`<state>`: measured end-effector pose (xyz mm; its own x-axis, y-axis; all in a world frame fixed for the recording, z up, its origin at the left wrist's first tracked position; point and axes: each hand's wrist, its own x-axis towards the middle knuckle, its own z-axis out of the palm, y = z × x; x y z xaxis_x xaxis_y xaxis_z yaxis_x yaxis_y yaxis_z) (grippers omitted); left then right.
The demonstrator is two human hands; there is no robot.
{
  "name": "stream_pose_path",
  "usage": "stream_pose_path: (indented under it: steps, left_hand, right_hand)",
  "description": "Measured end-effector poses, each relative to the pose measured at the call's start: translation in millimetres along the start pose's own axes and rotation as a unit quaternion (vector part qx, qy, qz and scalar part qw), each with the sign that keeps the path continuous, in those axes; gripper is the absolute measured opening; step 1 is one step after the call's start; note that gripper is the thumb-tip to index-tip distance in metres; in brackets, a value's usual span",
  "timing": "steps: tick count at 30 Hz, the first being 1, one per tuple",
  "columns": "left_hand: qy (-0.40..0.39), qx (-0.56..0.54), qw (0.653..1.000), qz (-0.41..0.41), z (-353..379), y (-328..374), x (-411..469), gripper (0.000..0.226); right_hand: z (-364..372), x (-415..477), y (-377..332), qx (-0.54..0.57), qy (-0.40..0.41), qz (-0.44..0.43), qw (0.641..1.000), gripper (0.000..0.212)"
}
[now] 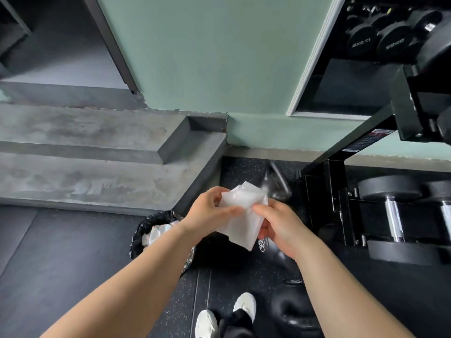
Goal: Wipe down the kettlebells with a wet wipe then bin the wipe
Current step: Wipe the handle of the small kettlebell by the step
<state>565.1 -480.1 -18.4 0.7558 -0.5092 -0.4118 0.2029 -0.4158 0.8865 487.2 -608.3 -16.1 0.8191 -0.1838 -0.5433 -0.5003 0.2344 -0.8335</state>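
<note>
From my head camera, both bare hands meet at the centre of the view over the black speckled rubber floor [170, 298]. My left hand [210, 211] and my right hand [280, 228] each pinch the thin white translucent wet wipe [244, 215], which is spread between them and hangs partly unfolded. Below the left forearm stands the round bin lined with a black plastic bag [151, 228], with pale crumpled material inside. Black rounded kettlebells rest on the floor: one beyond the wipe [277, 181], one near my white shoes [292, 311]. To the right, the black steel dumbbell rack [327, 191] holds black dumbbells with chrome handles [395, 215]. Grey concrete steps [97, 167] lie at left.
</note>
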Motion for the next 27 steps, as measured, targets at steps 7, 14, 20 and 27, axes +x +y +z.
stream_pose_path:
  steps: [7, 14, 20, 27]
  left_hand:
    - [0.037, -0.046, 0.998, 0.026, 21, 11, 31, 0.012]
    - [0.063, -0.003, 0.998, 0.019, 42, 9, 64, 0.016]
    - [0.071, -0.033, 0.997, -0.018, 28, -7, 85, 0.022]
    - [-0.010, -0.053, 0.998, -0.014, 14, -81, 116, 0.022]
  right_hand:
    - [-34, 20, -17, 0.037, 0.002, 0.043, 0.998, 0.018]
    - [-56, 46, -18, -0.042, -0.024, 0.029, 0.998, 0.011]
    - [-63, 63, 6, -0.102, -0.038, 0.043, 0.993, 0.018]
    - [-52, 117, 76, -0.001, 0.013, 0.075, 0.997, 0.025]
